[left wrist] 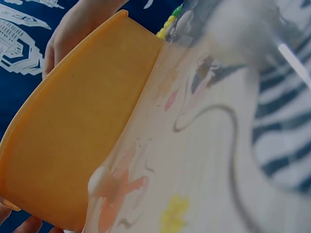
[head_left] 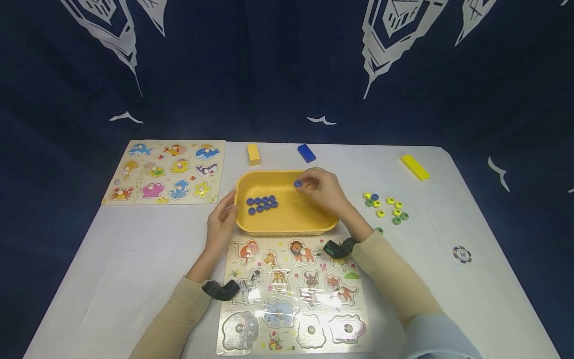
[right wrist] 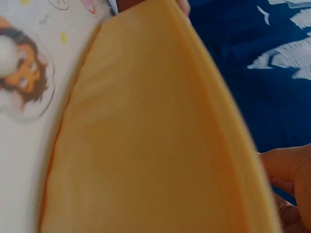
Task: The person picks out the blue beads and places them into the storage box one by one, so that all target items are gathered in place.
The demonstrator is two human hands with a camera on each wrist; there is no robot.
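In the head view, a yellow tray (head_left: 296, 219) stands mid-table with several blue beads (head_left: 266, 206) grouped in its left half. My right hand (head_left: 324, 189) is over the tray's right part and pinches one blue bead (head_left: 298, 184) between thumb and fingertips. The left hand (head_left: 220, 219) rests against the outside of the tray's left end, its fingers and thumb touching the rim. In the left wrist view, the tray's side wall (left wrist: 82, 116) hides most of that hand. The right wrist view shows the tray's wall (right wrist: 146, 126) with part of the right hand (right wrist: 291, 179) beyond it.
An animal puzzle board (head_left: 287, 319) lies in front of the tray, a sea-animal board (head_left: 166, 172) at back left. Yellow, green and blue beads (head_left: 390, 201) are scattered to the right. Blocks (head_left: 307, 153) stand behind; a yellow bar (head_left: 414, 167) and round chip (head_left: 462, 255) lie right.
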